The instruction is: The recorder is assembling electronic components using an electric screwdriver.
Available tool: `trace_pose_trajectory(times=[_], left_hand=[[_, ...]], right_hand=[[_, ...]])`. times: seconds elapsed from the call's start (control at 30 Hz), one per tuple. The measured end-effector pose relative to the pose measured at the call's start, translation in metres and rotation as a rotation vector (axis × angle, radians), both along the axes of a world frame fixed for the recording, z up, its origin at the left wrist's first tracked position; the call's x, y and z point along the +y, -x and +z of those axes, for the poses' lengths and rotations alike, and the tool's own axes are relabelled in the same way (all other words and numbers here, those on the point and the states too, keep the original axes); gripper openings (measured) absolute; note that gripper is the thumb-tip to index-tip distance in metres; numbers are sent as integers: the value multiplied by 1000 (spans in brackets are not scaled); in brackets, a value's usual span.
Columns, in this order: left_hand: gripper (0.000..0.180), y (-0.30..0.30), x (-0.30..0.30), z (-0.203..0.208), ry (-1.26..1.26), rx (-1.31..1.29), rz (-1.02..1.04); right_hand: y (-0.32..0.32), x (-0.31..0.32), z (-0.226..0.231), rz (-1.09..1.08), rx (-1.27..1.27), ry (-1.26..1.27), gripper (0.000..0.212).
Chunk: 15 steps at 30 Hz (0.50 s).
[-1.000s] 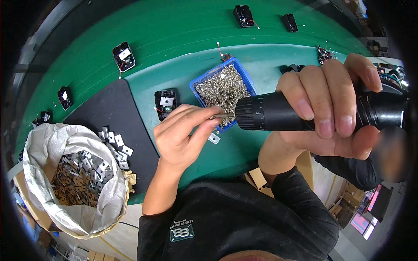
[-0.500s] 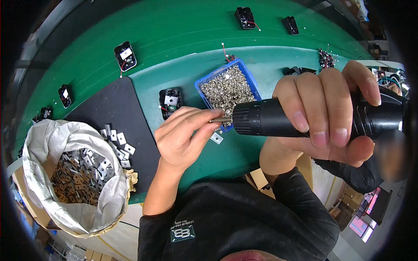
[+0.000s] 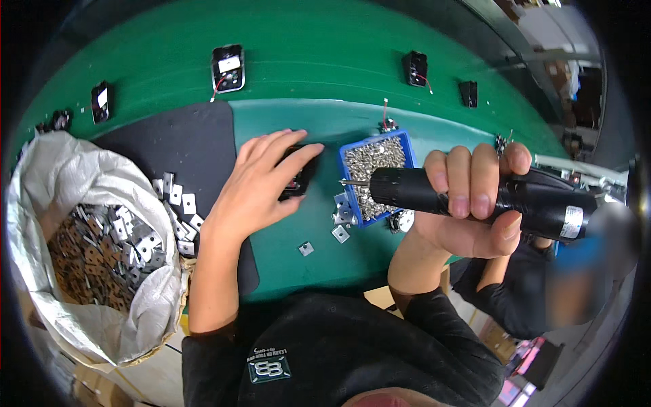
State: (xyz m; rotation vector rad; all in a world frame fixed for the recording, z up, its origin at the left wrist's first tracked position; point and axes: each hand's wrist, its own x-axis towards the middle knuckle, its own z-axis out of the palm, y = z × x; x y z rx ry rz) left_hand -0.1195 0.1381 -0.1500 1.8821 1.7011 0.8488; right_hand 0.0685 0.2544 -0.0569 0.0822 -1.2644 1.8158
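My right hand is wrapped round a black electric screwdriver, held level with its bit pointing left. A small screw sits at the end of the bit. My left hand is over a small black plastic housing, fingers across its far side and thumb at its near side; the hand hides much of the housing. Beneath the screwdriver stands a blue bin filled with silver screws. Small square metal plates lie beside the bin.
At the left stands a white sack of metal plates, with several loose plates on the black mat. Black housings with wires lie along the green far surface. Another person is at the right.
My left hand has left the screwdriver's bit and moved onto the black housing. The screwdriver has shifted slightly, its bit now exposed with a screw on it. The whole view has shifted.
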Motion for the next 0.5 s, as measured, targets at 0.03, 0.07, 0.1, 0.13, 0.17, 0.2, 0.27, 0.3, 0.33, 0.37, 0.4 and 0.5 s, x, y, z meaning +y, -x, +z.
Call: trace_pose_trajectory(times=[0.03,0.07,0.1,0.13,0.17,0.2,0.27,0.3,0.33,0.37,0.4,0.5], left_hand=[[80,-1,1,-3,-11,-38,-10],[80,-3,3,-7,-8,-61,9],[79,-4,6,-8,-36,-94,9],[79,-5,7,-9,-63,-126,7],[79,-7,6,-8,-60,-143,20],[78,-8,7,-9,-54,-176,40],[77,-10,10,-13,-47,-216,63],[75,-10,10,-16,-67,-236,75],[73,-11,10,-17,-88,-255,85],[73,-11,10,-17,-85,-259,83],[71,-11,11,-17,-83,-265,97],[69,-11,12,-17,-81,-274,127]], right_hand=[[2,-1,-2,-12,-1,18,44],[7,-2,-4,-20,-2,25,44],[12,-2,-6,-3,-22,28,44],[17,-2,-10,-13,1,39,44],[21,-4,-14,-25,26,50,43],[24,-5,-18,-37,4,62,43],[28,-6,-26,-83,-16,61,42],[30,-6,-29,-108,-31,50,43],[31,-6,-31,-109,-36,52,43],[31,-5,-32,-118,-39,31,43],[31,-5,-33,-125,-39,10,43],[33,-5,-36,-178,-97,-24,43]])
